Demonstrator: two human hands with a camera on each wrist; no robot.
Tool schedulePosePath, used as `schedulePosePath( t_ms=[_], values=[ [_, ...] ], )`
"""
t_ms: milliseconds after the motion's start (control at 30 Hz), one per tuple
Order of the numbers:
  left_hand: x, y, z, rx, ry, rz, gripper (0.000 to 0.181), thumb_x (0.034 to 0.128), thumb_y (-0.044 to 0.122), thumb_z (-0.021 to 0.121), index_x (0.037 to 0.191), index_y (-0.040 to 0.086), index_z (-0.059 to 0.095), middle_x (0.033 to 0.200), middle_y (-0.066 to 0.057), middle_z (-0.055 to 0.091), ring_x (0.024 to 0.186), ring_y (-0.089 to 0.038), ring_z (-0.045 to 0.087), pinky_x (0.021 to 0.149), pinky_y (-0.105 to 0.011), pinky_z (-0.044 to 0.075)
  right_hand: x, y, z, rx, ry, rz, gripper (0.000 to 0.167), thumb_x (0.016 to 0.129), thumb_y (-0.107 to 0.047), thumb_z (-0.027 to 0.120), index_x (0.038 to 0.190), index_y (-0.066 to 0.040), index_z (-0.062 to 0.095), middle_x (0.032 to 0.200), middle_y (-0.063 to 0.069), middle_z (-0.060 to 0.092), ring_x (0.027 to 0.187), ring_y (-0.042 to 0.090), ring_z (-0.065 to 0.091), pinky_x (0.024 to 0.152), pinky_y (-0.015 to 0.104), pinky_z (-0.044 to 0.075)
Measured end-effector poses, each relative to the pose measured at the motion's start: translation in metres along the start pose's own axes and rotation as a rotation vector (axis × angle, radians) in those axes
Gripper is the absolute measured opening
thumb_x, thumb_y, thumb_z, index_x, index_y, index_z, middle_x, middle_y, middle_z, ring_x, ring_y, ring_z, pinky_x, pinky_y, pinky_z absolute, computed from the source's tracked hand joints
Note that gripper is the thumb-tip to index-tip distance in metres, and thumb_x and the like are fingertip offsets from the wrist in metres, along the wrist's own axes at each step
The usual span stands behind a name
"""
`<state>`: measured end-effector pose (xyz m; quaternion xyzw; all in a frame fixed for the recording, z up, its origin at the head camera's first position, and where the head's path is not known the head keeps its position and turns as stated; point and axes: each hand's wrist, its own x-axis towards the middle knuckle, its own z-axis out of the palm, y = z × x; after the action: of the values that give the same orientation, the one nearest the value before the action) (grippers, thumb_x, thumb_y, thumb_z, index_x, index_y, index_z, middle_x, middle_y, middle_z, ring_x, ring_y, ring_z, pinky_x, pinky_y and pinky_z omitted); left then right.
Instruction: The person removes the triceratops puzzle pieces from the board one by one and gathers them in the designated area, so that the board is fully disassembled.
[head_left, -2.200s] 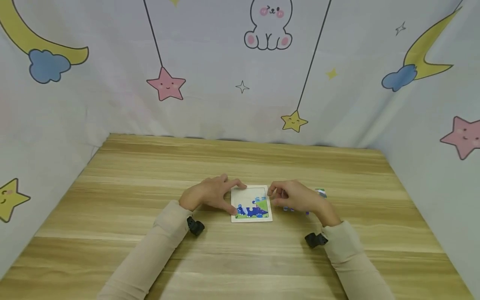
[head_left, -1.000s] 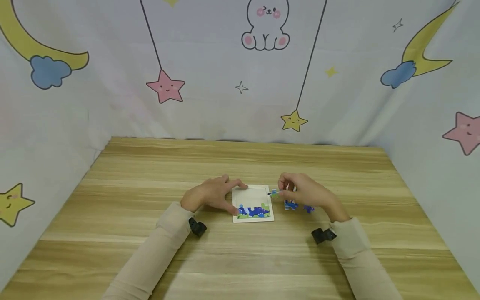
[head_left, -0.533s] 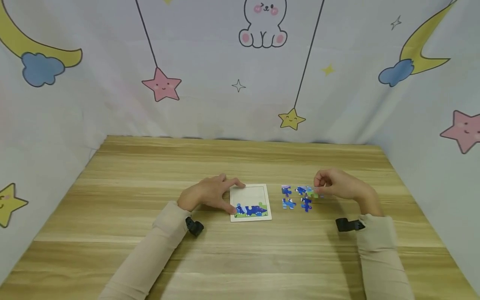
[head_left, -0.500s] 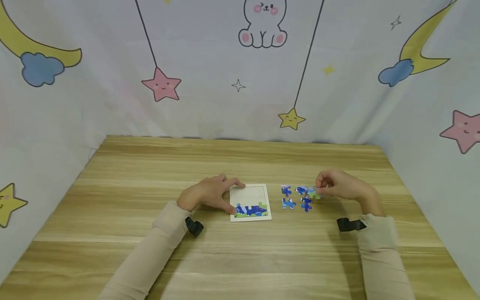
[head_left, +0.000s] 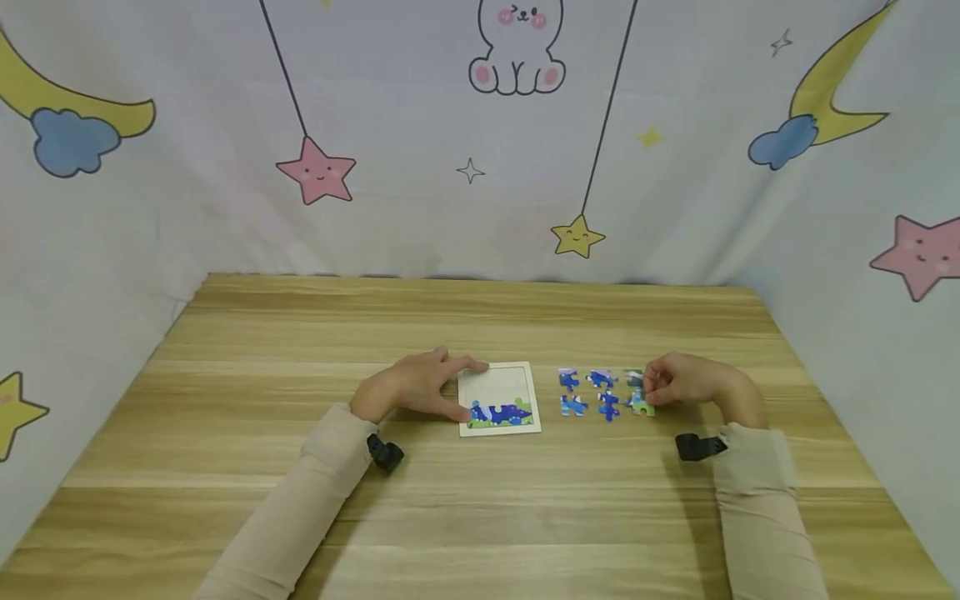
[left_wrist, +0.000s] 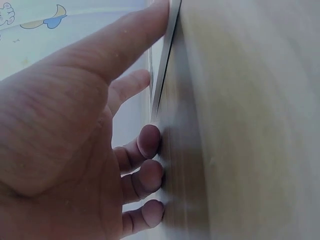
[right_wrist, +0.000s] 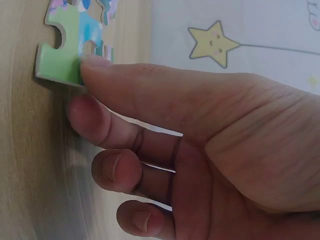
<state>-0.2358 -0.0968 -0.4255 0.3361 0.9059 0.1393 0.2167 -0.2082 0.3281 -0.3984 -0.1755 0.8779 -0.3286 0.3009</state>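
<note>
A square white puzzle tray lies on the table in the head view. Its lower part is filled with joined pieces showing a dark blue creature over green. My left hand rests at the tray's left side, thumb on the lower left corner and index finger on the top edge, its other fingers touching the table. Farther right, my right hand pinches the corner of a green and light blue puzzle piece between thumb and index finger. The piece sits low over the table, beside the other loose pieces.
Loose puzzle pieces lie in two short rows right of the tray, among them a blue one, a dark blue one and one at the back. The wood-patterned table ends at a printed curtain.
From beside the tray, my right hand has moved right with the green and light blue piece and lowered it at the right end of the front row. My left hand has stayed on the tray.
</note>
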Motion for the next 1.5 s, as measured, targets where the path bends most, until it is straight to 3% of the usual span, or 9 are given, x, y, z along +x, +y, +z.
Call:
schedulePosePath(
  t_ms=[167, 333, 500, 700, 900, 1067, 1167, 1367, 1500],
  values=[
    [-0.003, -0.004, -0.001, -0.026, -0.006, 0.026, 0.081, 0.0881, 0.056, 0.07, 0.156, 0.03, 0.035, 0.106, -0.008, 0.048, 0.081, -0.02, 0.045, 0.07, -0.033, 0.038, 0.002, -0.008, 0.001, -0.067, 0.041, -0.022, 0.01, 0.093, -0.005, 0.068, 0.091, -0.002, 0.059, 0.074, 0.0, 0.055, 0.066, 0.012, 0.048, 0.061, 0.026, 0.04],
    [-0.004, -0.005, -0.003, -0.044, -0.021, 0.045, 0.089, 0.0863, 0.057, 0.071, 0.159, 0.03, 0.029, 0.104, -0.008, 0.046, 0.078, -0.02, 0.042, 0.068, -0.033, 0.036, 0.01, -0.023, 0.007, -0.141, 0.121, -0.1, 0.003, 0.097, -0.006, 0.063, 0.096, -0.004, 0.061, 0.082, 0.003, 0.06, 0.072, 0.017, 0.053, 0.064, 0.029, 0.043],
    [-0.005, -0.005, -0.004, 0.0, -0.017, 0.053, 0.095, 0.0808, 0.06, 0.076, 0.159, 0.03, 0.03, 0.097, -0.006, 0.043, 0.075, -0.019, 0.039, 0.066, -0.031, 0.034, 0.031, -0.046, 0.023, -0.176, 0.137, -0.182, 0.006, 0.1, -0.009, 0.061, 0.102, -0.006, 0.065, 0.083, 0.004, 0.065, 0.069, 0.018, 0.057, 0.062, 0.031, 0.046],
    [-0.005, -0.003, -0.004, 0.048, -0.026, 0.04, 0.099, 0.0774, 0.061, 0.078, 0.159, 0.03, 0.03, 0.095, -0.003, 0.041, 0.074, -0.018, 0.039, 0.066, -0.03, 0.034, 0.061, -0.08, 0.054, -0.2, 0.129, -0.265, 0.01, 0.101, -0.013, 0.061, 0.105, -0.009, 0.069, 0.079, 0.001, 0.063, 0.063, 0.011, 0.052, 0.059, 0.028, 0.045],
    [-0.005, -0.001, -0.003, 0.065, -0.024, 0.038, 0.099, 0.0763, 0.062, 0.078, 0.158, 0.03, 0.033, 0.095, -0.004, 0.041, 0.071, -0.018, 0.038, 0.063, -0.028, 0.033, 0.078, -0.114, 0.096, -0.179, 0.165, -0.213, 0.016, 0.098, -0.015, 0.065, 0.112, -0.007, 0.067, 0.073, -0.002, 0.061, 0.056, 0.008, 0.05, 0.054, 0.026, 0.042],
    [-0.005, -0.001, -0.002, 0.078, -0.024, 0.039, 0.098, 0.0759, 0.064, 0.077, 0.157, 0.032, 0.032, 0.093, -0.003, 0.041, 0.07, -0.017, 0.038, 0.062, -0.028, 0.033, 0.087, -0.127, 0.124, -0.128, 0.192, -0.206, 0.036, 0.094, -0.016, 0.071, 0.128, -0.007, 0.061, 0.067, -0.005, 0.055, 0.055, 0.006, 0.046, 0.054, 0.024, 0.037],
    [-0.004, 0.0, -0.001, 0.076, -0.03, 0.035, 0.099, 0.0759, 0.066, 0.076, 0.158, 0.033, 0.031, 0.093, -0.002, 0.041, 0.071, -0.017, 0.037, 0.062, -0.028, 0.032, 0.091, -0.13, 0.133, -0.099, 0.214, -0.206, 0.039, 0.093, -0.015, 0.072, 0.13, -0.009, 0.061, 0.066, -0.005, 0.052, 0.055, 0.007, 0.044, 0.055, 0.024, 0.036],
    [-0.004, 0.001, -0.002, 0.078, -0.031, 0.03, 0.099, 0.0766, 0.065, 0.076, 0.158, 0.032, 0.031, 0.093, -0.003, 0.041, 0.071, -0.017, 0.036, 0.062, -0.028, 0.031, 0.093, -0.136, 0.14, -0.058, 0.244, -0.109, 0.029, 0.09, -0.015, 0.076, 0.117, -0.014, 0.065, 0.067, -0.003, 0.053, 0.056, 0.009, 0.046, 0.055, 0.025, 0.035],
    [-0.006, 0.002, -0.002, 0.077, -0.035, 0.016, 0.099, 0.0766, 0.064, 0.077, 0.158, 0.032, 0.031, 0.093, -0.003, 0.04, 0.071, -0.017, 0.036, 0.062, -0.027, 0.032, 0.095, -0.136, 0.141, -0.067, 0.239, -0.101, 0.029, 0.09, -0.015, 0.076, 0.116, -0.016, 0.063, 0.068, -0.003, 0.052, 0.057, 0.01, 0.046, 0.055, 0.026, 0.036]
  ],
)
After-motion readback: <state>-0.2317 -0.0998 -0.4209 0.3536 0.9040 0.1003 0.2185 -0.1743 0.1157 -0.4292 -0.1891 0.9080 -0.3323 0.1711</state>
